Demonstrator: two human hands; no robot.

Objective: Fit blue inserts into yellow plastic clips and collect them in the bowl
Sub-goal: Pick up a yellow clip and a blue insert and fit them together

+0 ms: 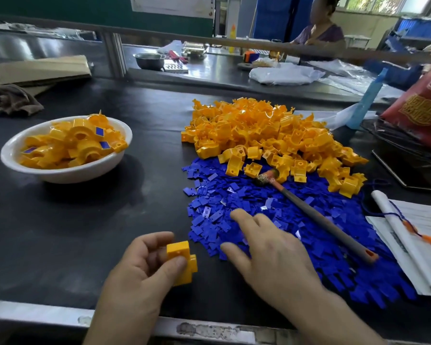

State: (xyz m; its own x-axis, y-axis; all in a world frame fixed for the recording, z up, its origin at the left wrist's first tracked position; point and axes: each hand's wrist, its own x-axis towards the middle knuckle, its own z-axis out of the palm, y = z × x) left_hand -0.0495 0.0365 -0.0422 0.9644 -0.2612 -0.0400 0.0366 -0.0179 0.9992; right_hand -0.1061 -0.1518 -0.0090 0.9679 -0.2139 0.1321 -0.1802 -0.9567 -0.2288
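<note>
Yellow clip (181,255) in grip of left hand (139,272); right hand (271,255) slack over blue inserts (244,195) beside tool (321,215)

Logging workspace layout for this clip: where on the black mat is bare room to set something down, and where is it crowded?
Bare mat runs between the white bowl and the piles of yellow clips and blue inserts, continuing in front of the bowl, left of the left hand. Crowded: the right side, with those piles, a grey-handled tool and papers.
</note>
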